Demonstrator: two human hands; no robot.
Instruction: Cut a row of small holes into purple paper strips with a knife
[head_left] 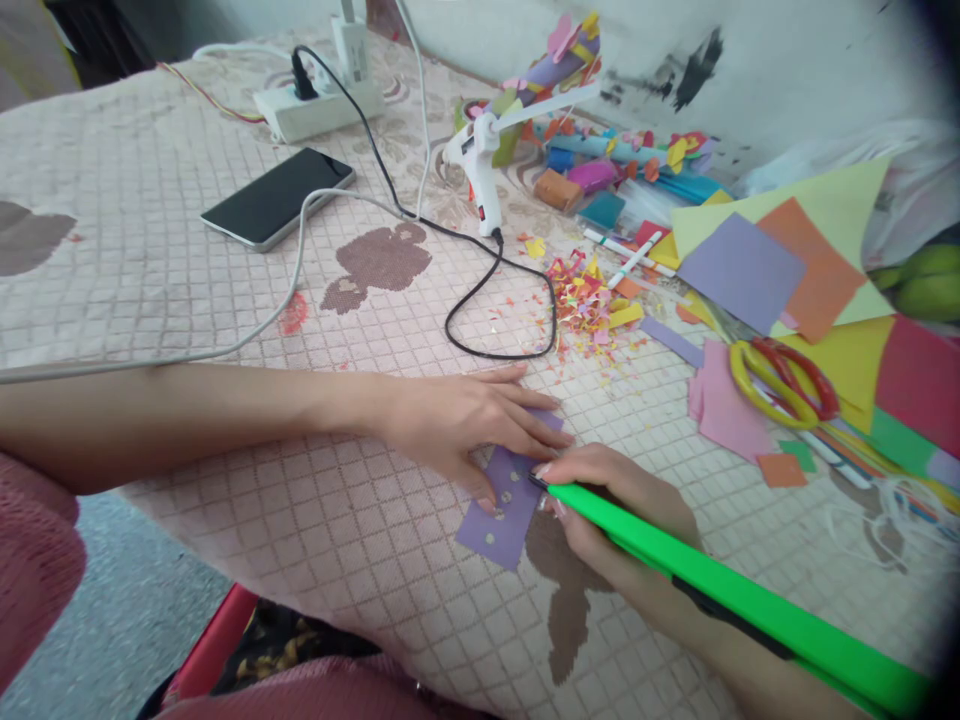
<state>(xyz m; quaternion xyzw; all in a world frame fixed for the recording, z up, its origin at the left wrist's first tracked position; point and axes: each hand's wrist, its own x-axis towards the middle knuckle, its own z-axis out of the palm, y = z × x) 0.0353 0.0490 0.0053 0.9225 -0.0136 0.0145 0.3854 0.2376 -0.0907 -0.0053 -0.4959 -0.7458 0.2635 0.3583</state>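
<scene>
A strip of purple paper with several small holes lies on the patterned cloth. My left hand rests flat across its upper part, fingers spread. My right hand is wrapped round a long bright green tool with a dark tip. That tip is at the right edge of the purple strip, close to my left fingertips. The tool's far end reaches the lower right corner of the view.
Beyond my hands are a glue gun with a looped black cord, a phone and a power strip. Paper scraps, scissors, coloured sheets and paper flowers lie to the right and back.
</scene>
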